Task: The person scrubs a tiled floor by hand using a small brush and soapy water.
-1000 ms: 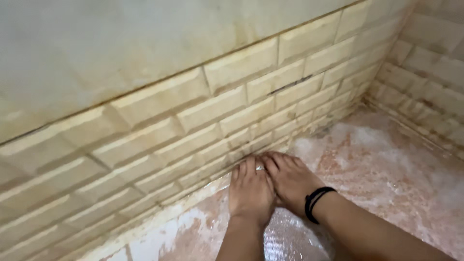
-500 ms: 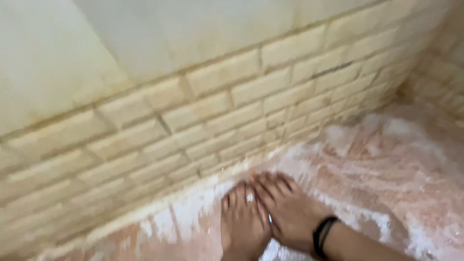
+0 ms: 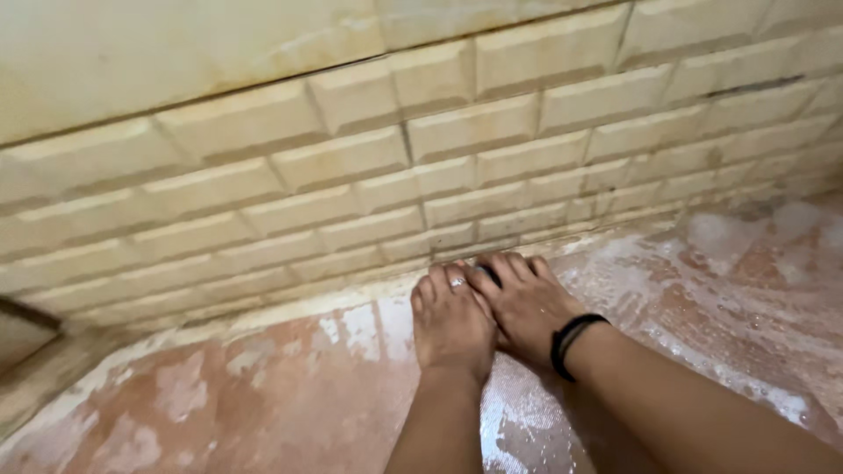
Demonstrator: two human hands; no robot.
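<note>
My left hand (image 3: 452, 325) and my right hand (image 3: 525, 307) lie palm down, side by side, on the wet pinkish floor (image 3: 290, 395) just before the foot of the cream brick-tile wall (image 3: 351, 158). Their fingers are together and point at the wall, and the inner edges of the hands touch. A small dark thing (image 3: 489, 274) peeks out between the fingers; what lies under the palms is hidden. The left hand wears a ring (image 3: 457, 283), and a black band (image 3: 571, 344) circles the right wrist. A silvery, glistening patch (image 3: 514, 417) shows between my forearms.
White soapy foam (image 3: 729, 237) covers the floor to the right. The wall's base runs across the view a little beyond my fingertips. A dark gap or edge (image 3: 26, 325) sits at the far left, low on the wall.
The view has swung left and steadied, so the corner at the right is out of sight. My hands have stayed pressed together and have slid toward the wall's base.
</note>
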